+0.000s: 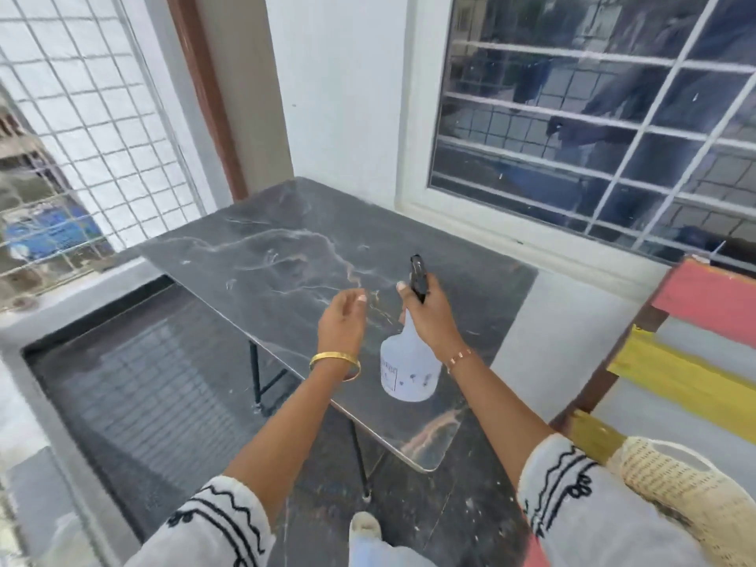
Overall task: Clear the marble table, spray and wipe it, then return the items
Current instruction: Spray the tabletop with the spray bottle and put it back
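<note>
Item: cream woven cloth (679,497), tucked at the person's right elbow, nearest the camera and well behind both hands; judged to be the wiping cloth, kept ready for the next stage. Item: spray bottle (410,364), translucent white body with black trigger head, directly beneath the right hand (429,308); whether its base stands on the table or hangs just above it cannot be told. The right hand is wrapped round the neck below the trigger head, fingers curled tight and thumb up alongside the head, nozzle aimed away from the person toward the far side of the top. Item: left hand (343,317), just to the left of the bottle and apart from it, fingers loosely bent, holding nothing, hovering over the table without clearly touching it. Item: marble table (262,263), dark grey with pale veining, spread out beyond and to the left of both hands; no loose items show on it, so clearing appears done and spraying is the step in hand. Handling note, as judgement: lift the bottle clear, keep the nozzle tilted down at the stone, mist in several passes from the far corner back toward the hands, keep the left hand out of the spray line, and avoid overshooting onto the window (572,128) beyond the right hand.
</note>
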Motion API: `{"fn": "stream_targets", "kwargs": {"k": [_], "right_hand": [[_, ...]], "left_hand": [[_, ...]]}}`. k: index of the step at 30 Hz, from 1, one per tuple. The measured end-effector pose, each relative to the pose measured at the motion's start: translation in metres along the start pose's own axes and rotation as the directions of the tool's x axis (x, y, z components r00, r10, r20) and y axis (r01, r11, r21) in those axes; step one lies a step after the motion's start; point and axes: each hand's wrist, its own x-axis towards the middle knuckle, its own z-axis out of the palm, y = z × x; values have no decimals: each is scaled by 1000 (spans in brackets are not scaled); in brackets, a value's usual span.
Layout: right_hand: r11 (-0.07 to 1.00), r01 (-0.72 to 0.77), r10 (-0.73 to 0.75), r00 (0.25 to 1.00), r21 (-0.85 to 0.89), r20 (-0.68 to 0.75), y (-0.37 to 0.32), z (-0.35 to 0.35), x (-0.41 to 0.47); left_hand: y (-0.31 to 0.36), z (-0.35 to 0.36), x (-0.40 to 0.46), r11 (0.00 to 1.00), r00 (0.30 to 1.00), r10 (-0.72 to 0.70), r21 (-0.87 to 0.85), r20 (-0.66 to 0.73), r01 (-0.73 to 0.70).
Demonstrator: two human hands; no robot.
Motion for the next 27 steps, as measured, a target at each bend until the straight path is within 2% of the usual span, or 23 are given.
{"fn": "stream_targets", "kwargs": {"k": [3, 7, 13, 20, 27], "right_hand": [[997, -40, 37, 998, 61, 50, 4, 31, 33], [979, -150, 151, 989, 137, 6, 18, 56, 72], [937, -336, 334, 942, 98, 37, 34, 100, 141], [894, -395, 370, 917, 214, 146, 25, 148, 191], [877, -434, 429, 901, 207, 67, 29, 188, 225]], "left_hand": [[-15, -23, 43, 1000, 998, -25, 0, -63, 25], [-29, -33, 88, 998, 998, -47, 36, -39, 49], [-36, -42, 176, 988, 996, -84, 130, 4, 83], [-52, -48, 255, 977, 990, -136, 174, 42, 127], [-64, -59, 318, 971, 985, -159, 189, 65, 144]]}}
